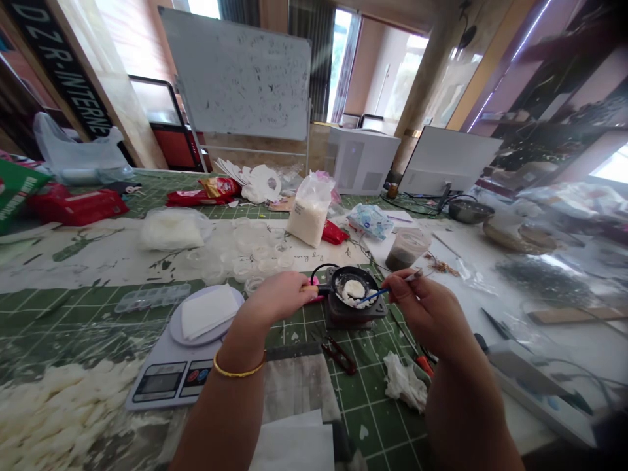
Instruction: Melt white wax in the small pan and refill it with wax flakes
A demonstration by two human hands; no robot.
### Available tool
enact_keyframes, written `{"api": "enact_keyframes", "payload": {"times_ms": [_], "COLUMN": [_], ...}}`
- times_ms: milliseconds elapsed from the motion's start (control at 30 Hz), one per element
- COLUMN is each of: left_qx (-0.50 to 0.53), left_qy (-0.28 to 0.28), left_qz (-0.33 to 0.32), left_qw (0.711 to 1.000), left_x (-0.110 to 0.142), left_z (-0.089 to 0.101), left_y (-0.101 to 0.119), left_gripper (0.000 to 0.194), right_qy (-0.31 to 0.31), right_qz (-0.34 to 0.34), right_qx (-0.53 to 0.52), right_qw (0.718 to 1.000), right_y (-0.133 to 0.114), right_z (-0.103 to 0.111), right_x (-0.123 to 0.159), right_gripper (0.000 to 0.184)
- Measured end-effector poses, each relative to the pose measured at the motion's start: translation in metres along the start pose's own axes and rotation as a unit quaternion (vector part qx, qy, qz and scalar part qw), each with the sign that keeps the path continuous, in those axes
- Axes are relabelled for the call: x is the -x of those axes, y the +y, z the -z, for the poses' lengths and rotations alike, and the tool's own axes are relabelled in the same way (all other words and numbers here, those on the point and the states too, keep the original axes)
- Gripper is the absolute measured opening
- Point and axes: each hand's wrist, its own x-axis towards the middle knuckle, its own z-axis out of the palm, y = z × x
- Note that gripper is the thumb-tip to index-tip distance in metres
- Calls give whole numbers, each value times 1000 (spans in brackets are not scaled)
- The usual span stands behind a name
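Observation:
My left hand (283, 299) is closed around the handle of a small black frying pan (335, 277). The pan rests on a small dark hot plate (356, 320). White, partly lumpy material (354, 289) lies in the pan, with one rounded pale piece among it. In my right hand (426, 314) a thin blue stick (375, 296) is pinched between thumb and fingers, its tip down in the pan at the white material. Left of my left hand stands a kitchen scale (164, 373) carrying a stack of white paper sheets (209, 313).
White chunks (63, 409) lie on plastic at lower left. Behind the pan are clear small cups (240, 252), a bag of white granules (310, 216) and a plastic tub (407, 247). Dark-red-handled snips (341, 356), crumpled tissue (406, 381) and a power strip (540, 386) lie nearer.

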Motion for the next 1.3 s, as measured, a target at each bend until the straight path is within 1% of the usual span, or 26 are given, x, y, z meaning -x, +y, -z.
{"api": "enact_keyframes", "payload": {"times_ms": [133,300,433,500,633,700,800,900,1033,1100,1233,1300], "left_qx": [-5,-9,-5,-5,-8,-7,-3,-1,-6,-1,6,3], "left_qy": [-1,-6,-2,-4,-3,-1,-1,-1,7,5,-2,-2], "left_qz": [3,4,-2,3,4,-1,0,-1,-5,-5,-4,-2], "left_qw": [1000,1000,1000,1000,1000,1000,1000,1000,1000,1000,1000,1000], "left_x": [0,0,-1,0,0,0,0,0,0,0,0,0], "left_z": [0,0,0,1,1,1,1,0,0,0,0,0], "left_y": [0,0,1,1,2,2,1,0,0,0,1,1], "left_gripper": [39,41,40,40,40,39,39,39,39,40,40,40], "right_qy": [-29,-20,-60,-70,-34,-29,-64,-86,-37,-33,-88,-100], "right_qz": [15,-1,5,13,0,-4,24,46,8,7,51,51], "right_qx": [2,-7,-28,-25,-25,-41,-51,-23,-6,-21,-34,-15], "right_qw": [999,1000,998,997,999,999,996,995,999,999,994,994], "right_y": [1,2,-2,-2,-1,-2,-4,-4,-3,-4,-6,-5], "right_z": [-6,-6,-8,-12,-15,-15,-16,-16,-14,-15,-16,-14], "right_x": [-3,-4,-4,-5,-6,-4,-3,-2,-3,-3,0,0], "right_gripper": [29,27,28,28,28,28,28,27,28,28,27,27]}}
